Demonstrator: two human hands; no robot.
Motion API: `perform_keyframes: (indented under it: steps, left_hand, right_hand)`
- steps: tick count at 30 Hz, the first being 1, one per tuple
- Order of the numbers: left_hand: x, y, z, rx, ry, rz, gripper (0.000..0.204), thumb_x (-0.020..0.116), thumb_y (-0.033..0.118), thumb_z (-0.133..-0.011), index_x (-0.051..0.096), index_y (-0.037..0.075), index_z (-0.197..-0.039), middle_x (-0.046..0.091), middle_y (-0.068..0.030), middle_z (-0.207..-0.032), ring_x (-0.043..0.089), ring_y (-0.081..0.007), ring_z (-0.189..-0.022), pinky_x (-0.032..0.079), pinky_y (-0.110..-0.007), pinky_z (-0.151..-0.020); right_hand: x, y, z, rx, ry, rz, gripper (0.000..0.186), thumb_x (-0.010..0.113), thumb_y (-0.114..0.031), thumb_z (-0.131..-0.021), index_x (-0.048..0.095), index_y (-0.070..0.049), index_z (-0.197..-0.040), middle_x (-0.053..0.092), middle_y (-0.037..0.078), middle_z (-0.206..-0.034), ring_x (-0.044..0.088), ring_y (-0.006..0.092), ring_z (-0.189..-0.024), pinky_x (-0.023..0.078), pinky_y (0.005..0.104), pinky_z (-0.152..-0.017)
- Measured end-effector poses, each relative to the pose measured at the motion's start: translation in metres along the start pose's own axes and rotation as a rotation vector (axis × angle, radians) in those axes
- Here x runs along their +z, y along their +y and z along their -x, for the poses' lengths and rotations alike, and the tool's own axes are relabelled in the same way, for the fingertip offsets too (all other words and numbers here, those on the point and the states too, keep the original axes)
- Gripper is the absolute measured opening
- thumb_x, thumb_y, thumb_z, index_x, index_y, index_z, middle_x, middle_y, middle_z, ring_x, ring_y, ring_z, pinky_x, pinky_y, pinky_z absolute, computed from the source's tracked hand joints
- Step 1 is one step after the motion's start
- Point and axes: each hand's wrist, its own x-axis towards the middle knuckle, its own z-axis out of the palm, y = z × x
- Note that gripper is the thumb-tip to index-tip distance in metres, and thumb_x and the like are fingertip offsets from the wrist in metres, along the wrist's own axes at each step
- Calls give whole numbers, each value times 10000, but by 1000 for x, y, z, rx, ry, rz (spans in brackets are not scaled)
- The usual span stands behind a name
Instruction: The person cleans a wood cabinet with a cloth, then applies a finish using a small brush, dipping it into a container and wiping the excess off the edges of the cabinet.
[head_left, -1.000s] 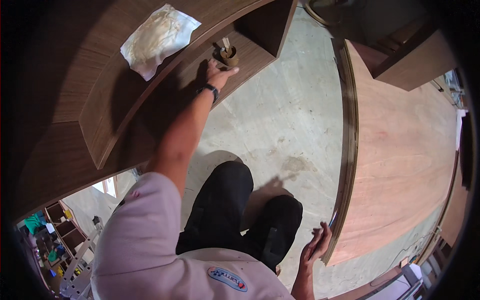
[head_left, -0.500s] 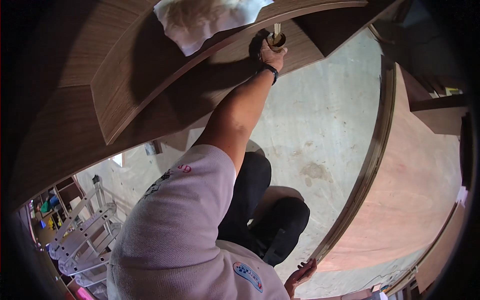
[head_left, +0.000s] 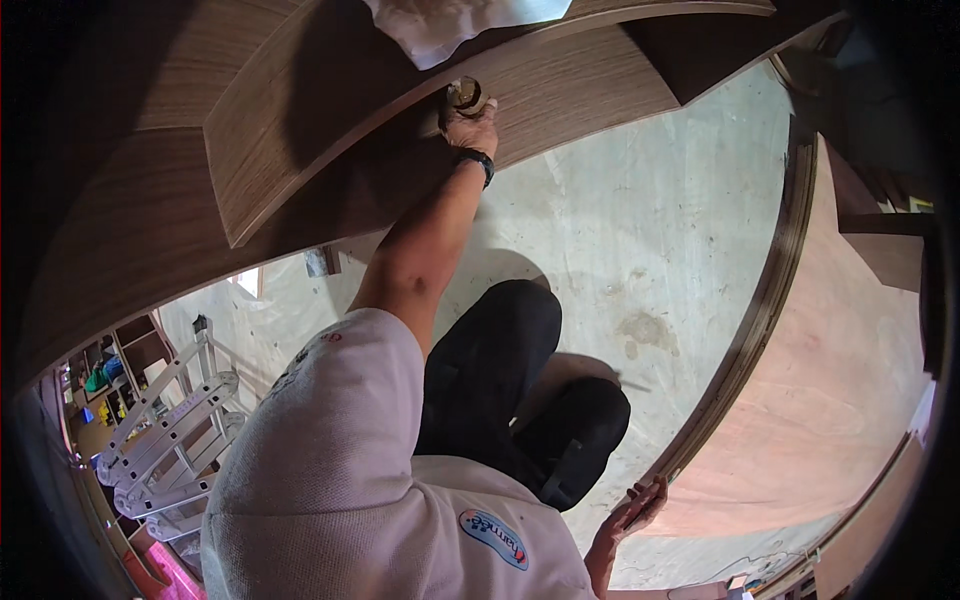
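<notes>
My left hand (head_left: pixel 470 128), with a black wristband above it, reaches far forward. Its fingers are wrapped round a small round cup-like container (head_left: pixel 466 95) that looks brownish-gold inside; its exact kind is hard to make out. The hand is in front of a brown wood-grain panel (head_left: pixel 590 90), under the edge of a curved-looking shelf board (head_left: pixel 330 120). Low on the right, my right hand (head_left: pixel 637 507) has its fingers loosely stretched, beside the near end of a long dark board edge (head_left: pixel 745 350). Nothing shows in it.
A white sheet (head_left: pixel 465 25) lies on the shelf board at the top. My bent knees (head_left: pixel 500 340) are over a stained grey floor (head_left: pixel 640 250). A large pinkish plywood sheet (head_left: pixel 800 400) lies to the right. At the left stand a folded aluminium ladder (head_left: pixel 180 440) and cluttered shelves (head_left: pixel 105 375).
My left hand has moved left along the panel with the container. Pale sticks that stood up at the container no longer show. My right hand appears slightly higher and farther right.
</notes>
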Motion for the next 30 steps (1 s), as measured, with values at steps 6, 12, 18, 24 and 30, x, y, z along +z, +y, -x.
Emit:
perform_keyframes:
  steps: [6,12,18,24,30]
  left_hand:
    - [-31,15,13,-7,-60,-72,523,827,28,-748,589,55,-1214,660,-42,-1119,635,-190,-1017,513,-340,-920]
    - [-100,101,100,-90,-530,38,317,684,194,-957,575,18,-716,544,-25,-587,486,-89,-552,422,-291,-530]
    - [-164,351,54,674,-479,-111,435,714,348,-934,597,-3,-705,549,-141,-651,488,-223,-587,409,-389,-570]
    - [-94,380,-86,625,-456,-723,684,555,569,-953,580,8,-1343,523,-212,-1424,469,-383,-1320,370,-481,-1097]
    - [-63,355,-80,621,-489,-879,791,517,604,-953,455,8,-1470,345,-230,-1576,287,-434,-1464,261,-530,-1181]
  right_hand:
    - [-1,9,13,-15,19,-15,368,462,-310,-1077,557,-47,-1317,633,101,-1202,578,182,-857,468,312,-693]
    - [-3,14,20,8,136,-134,383,475,-302,-1070,559,-46,-1342,631,111,-1212,574,171,-853,461,302,-698]
    - [3,3,27,-45,125,-147,454,426,-402,-1079,531,-59,-1357,612,76,-1238,548,162,-916,455,319,-787]
    - [17,-8,36,-158,220,-237,369,466,-269,-1077,564,-13,-1324,627,97,-1199,563,132,-841,480,281,-715]
    - [10,4,62,-104,237,-260,350,463,-257,-1078,566,-30,-1324,619,83,-1196,554,124,-843,468,276,-713]
